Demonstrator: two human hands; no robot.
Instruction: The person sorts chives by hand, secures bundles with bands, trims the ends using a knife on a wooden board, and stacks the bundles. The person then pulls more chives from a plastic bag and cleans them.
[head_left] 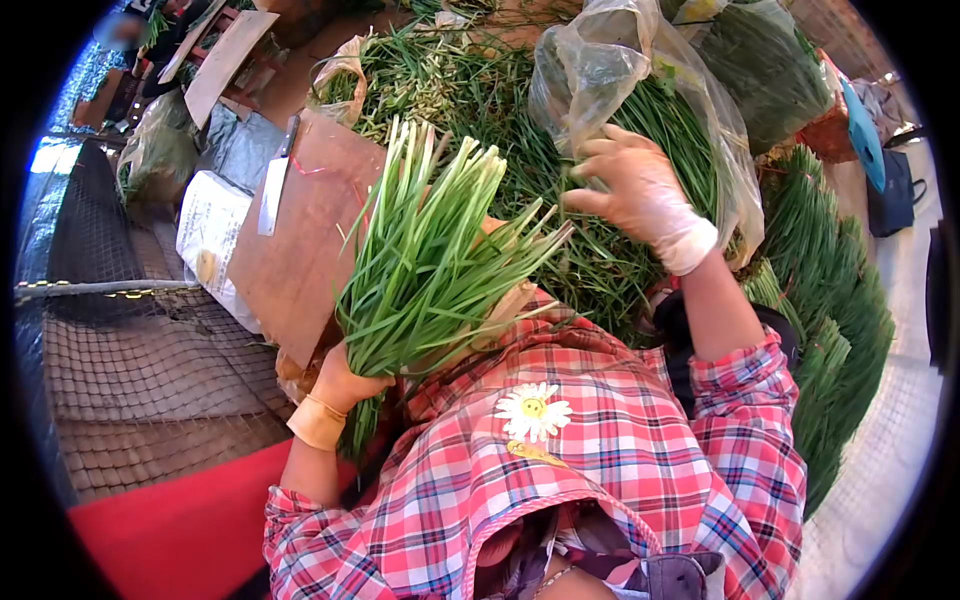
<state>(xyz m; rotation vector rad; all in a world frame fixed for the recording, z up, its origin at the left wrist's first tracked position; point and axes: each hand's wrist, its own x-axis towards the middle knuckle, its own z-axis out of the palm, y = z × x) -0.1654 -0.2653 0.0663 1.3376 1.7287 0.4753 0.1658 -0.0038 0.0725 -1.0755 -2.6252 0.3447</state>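
My left hand point(347, 382), in a thin glove, is wrapped round the leafy end of a thick bunch of garlic chives point(430, 260). The pale cut ends fan upward and away from me over a brown board. My right hand point(630, 185), gloved as well, is raised with its fingers apart and nothing visible in them. It is beside a transparent plastic bag point(590, 75) holding more green chives point(665, 135). Whether the fingertips touch the bag I cannot tell. A knife point(273, 190) with a dark handle lies on the board point(310, 220), left of the bunch.
Loose trimmings point(480, 90) are heaped beyond the board. Stacked chives point(830, 270) stand at my right, with a filled bag point(755, 75) behind. A white printed sack point(212, 235) lies left of the board, near dark netting point(150, 370). A blue item point(862, 135) is far right.
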